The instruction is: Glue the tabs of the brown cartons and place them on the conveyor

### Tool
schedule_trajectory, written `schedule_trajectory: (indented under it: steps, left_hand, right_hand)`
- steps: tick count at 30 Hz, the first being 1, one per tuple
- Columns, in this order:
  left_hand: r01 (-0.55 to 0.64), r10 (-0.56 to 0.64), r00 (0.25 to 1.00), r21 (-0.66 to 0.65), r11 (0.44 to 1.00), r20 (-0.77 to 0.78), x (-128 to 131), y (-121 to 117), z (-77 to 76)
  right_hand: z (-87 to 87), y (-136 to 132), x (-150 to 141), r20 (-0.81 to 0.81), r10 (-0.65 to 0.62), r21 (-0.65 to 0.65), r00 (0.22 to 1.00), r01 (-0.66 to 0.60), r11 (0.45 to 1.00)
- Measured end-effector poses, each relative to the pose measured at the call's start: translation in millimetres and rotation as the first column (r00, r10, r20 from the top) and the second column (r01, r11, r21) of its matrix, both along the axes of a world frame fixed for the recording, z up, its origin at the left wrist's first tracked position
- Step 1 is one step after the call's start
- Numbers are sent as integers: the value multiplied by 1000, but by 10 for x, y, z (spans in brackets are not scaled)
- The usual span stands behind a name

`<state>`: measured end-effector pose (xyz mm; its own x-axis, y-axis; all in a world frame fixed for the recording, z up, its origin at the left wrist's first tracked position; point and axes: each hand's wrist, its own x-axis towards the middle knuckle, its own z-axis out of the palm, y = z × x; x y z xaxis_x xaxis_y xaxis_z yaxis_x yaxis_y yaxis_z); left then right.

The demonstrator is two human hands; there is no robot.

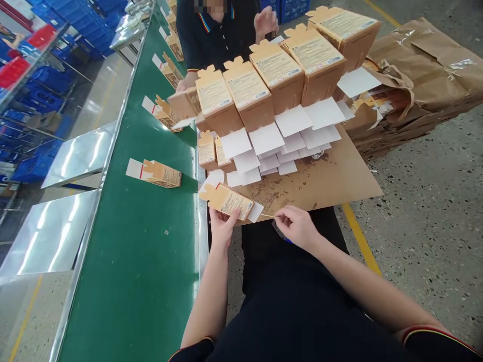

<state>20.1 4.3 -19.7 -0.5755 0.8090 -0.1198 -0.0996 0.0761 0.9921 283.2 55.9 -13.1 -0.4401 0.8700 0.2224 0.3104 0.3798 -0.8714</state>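
My left hand (223, 226) grips a small tan printed carton (232, 202) from below, thumb on its printed face. The carton lies tilted, with tan flaps spread at its upper left end and a white flap (255, 212) sticking out at its lower right end. Close to that flap, the fingers of my right hand (296, 226) are pinched together. A thin pale strip (268, 216) shows between those fingertips and the carton; what it is I cannot make out. Both hands are at the near edge of a brown cardboard sheet (335, 181).
Stacked tan cartons (249, 95) with white flaps stand on the sheet. Left of it runs a green conveyor belt (151, 261) carrying open cartons (162, 173). A co-worker (222, 40) is behind the stack, one hand at a carton. Brown paper-wrapped bundles (426, 75) lie at the right.
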Motion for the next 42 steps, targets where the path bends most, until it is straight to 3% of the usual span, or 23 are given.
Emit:
schedule_trajectory:
  steps: [7,12,19,25,32,42]
  left_hand:
    - [4,-4,1000,-24,1000,4,42,-15,61]
    - [16,-16,1000,-15,1000,-15,82,-35,71]
    - [7,-20,989,-85,996,-148,257,-170,-26]
    - [4,-34,942,-91,996,-333,389,-201,54]
    - [-36,-30,922,-163,986,-386,400,-195,63]
    - [3,-50,930,-127,992,-365,419,-167,24]
  right_hand:
    - [-150,-7,-155,57,96,42,994,-98,994]
    - [-206,86,-95,33,32,80,999,-35,996]
    - [-90,130,133,-29,-133,37,991,134,990]
    - [27,42,324,-17,-209,-36,978,208,977]
    - [55,15,427,-31,-246,-43,969,245,969]
    - [74,32,422,-31,-203,-26,979,203,979]
